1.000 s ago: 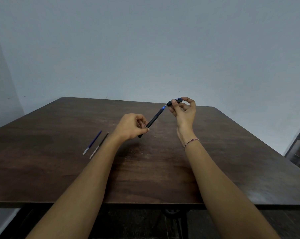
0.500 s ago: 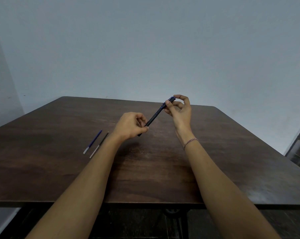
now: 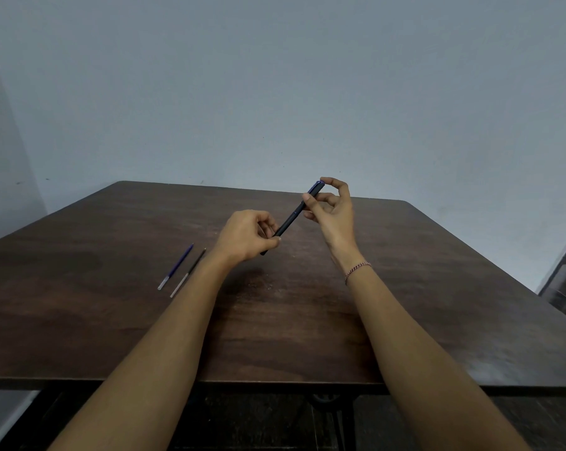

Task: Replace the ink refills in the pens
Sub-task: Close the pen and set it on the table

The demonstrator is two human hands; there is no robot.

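Observation:
I hold a dark pen point(image 3: 289, 220) slanted above the middle of the brown table point(image 3: 112, 314). My left hand point(image 3: 246, 235) grips its lower end between thumb and fingers. My right hand point(image 3: 333, 212) pinches the upper end, where a cap with a blue tip sits on the barrel. Two loose refills lie side by side on the table to the left: a blue one point(image 3: 176, 266) and a black one point(image 3: 188, 272), both with pale near ends.
A plain grey-blue wall stands behind the table. The table's near edge point(image 3: 275, 384) runs across the lower frame, with a dark frame and floor beneath. Dark furniture point(image 3: 565, 281) shows at the right edge.
One second ago my right hand held the cap apart from the barrel, whose blue end showed. The cap now sits on the barrel, and my right hand pinches it there.

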